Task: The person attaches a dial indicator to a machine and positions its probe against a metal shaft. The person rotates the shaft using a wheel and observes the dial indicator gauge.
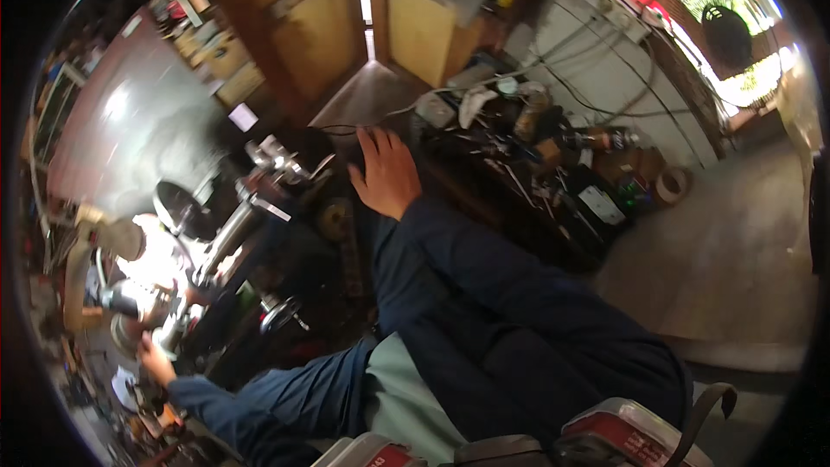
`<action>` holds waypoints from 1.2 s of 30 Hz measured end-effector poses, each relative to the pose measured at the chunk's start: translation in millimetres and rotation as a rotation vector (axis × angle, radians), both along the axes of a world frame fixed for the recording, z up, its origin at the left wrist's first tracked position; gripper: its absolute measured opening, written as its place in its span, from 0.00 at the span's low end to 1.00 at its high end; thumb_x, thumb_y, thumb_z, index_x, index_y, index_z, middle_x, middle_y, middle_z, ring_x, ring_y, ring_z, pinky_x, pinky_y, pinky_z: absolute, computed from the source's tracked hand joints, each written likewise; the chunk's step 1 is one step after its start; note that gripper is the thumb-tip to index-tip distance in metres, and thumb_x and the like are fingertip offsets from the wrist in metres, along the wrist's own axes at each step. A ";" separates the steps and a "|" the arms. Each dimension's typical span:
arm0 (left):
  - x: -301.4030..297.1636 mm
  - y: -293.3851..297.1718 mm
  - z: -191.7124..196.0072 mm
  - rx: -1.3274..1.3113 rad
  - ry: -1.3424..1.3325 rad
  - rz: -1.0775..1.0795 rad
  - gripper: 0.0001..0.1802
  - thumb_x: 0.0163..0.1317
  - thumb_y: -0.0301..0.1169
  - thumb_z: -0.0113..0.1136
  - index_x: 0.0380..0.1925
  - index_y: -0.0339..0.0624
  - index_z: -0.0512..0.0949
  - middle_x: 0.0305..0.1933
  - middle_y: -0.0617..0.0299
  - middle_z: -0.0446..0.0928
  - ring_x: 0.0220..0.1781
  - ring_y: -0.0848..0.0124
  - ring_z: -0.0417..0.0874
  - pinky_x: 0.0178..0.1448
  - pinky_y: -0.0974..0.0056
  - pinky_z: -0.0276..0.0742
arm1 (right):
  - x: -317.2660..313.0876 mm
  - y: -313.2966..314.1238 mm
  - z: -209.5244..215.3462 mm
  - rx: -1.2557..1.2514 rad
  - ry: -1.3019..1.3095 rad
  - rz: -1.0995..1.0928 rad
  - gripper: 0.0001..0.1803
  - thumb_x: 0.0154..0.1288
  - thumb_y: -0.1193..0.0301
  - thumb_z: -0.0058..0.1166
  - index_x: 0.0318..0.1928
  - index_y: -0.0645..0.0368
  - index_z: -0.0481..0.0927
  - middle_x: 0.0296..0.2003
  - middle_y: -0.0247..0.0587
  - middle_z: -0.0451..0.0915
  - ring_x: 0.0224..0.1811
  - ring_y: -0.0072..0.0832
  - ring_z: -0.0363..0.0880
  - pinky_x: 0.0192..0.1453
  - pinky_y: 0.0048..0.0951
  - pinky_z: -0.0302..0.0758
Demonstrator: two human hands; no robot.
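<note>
1. We see the right hand (385, 175) lying flat, palm down, fingers spread and gripping nothing, on the dark top of the lathe (285, 207), near its far end.
2. The right arm wears a dark blue sleeve (484, 294) that runs back to the lower edge of the view.
3. The left hand (156, 359) reaches down at the lathe's near left end, beside a shiny metal part (130, 298) lit by a bright glare; we cannot tell whether its fingers close on anything.
4. A small chrome handwheel (278, 313) sits between the two arms, well apart from both hands.
5. Just beyond the right hand's fingertips a black cable (341, 130) crosses the lathe's far edge.
6. To the right of that hand stands a cluttered workbench (553, 173) with bottles, tools and a roll of tape (673, 183) at its right end.
7. A fan (722, 30) stands at the upper right.
</note>
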State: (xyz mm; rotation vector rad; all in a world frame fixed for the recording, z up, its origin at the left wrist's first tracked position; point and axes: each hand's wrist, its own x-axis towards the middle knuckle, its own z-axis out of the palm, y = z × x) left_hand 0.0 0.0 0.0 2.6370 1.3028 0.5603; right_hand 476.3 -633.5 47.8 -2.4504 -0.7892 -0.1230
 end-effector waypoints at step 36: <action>-32.5 -330.4 16.1 -0.369 -0.058 0.390 0.48 0.58 0.53 0.69 0.66 0.26 0.65 0.68 0.38 0.67 0.70 0.53 0.68 0.73 0.56 0.60 | 288.4 -270.5 -72.4 -0.288 0.160 -0.545 0.40 0.62 0.40 0.56 0.62 0.60 0.74 0.54 0.55 0.81 0.57 0.52 0.78 0.60 0.47 0.74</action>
